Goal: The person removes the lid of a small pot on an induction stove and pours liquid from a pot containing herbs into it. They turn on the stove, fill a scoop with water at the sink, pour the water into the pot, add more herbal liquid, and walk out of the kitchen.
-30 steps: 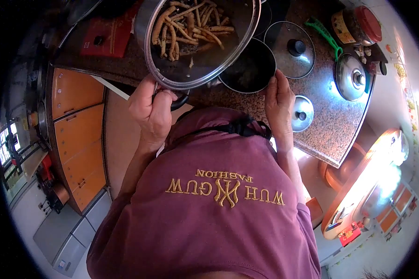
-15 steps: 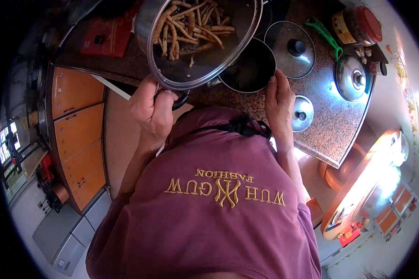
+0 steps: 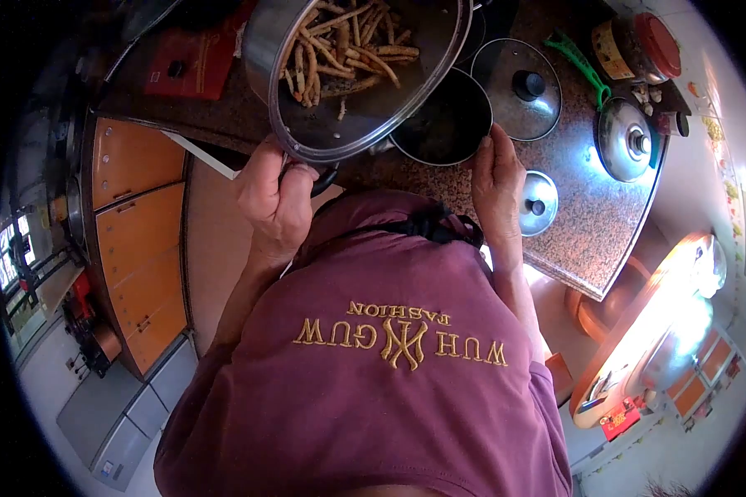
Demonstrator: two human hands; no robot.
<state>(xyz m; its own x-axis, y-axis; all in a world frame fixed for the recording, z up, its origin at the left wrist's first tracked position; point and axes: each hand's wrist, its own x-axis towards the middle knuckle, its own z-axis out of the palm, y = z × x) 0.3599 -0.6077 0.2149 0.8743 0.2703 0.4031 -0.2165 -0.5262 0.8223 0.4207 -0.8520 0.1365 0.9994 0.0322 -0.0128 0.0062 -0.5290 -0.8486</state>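
"Where is the big pot point(image 3: 265, 58)?"
"On the left, next to the small pot point(image 3: 439, 124). Sticks point(image 3: 342, 37) are in the big one."
"What's right of the small pot?"
"A wide lid point(image 3: 506, 95) on the bench point(image 3: 588, 228). A little lid point(image 3: 538, 205) lies nearer. A third lid point(image 3: 622, 141) is more right, and a jar point(image 3: 630, 50) is far behind that."

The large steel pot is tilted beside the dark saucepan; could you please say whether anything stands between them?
Nothing visible does: the large steel pot overlaps the dark saucepan in this view, though contact is unclear. The left hand is at the pot's near edge, the right hand at the saucepan's right side.
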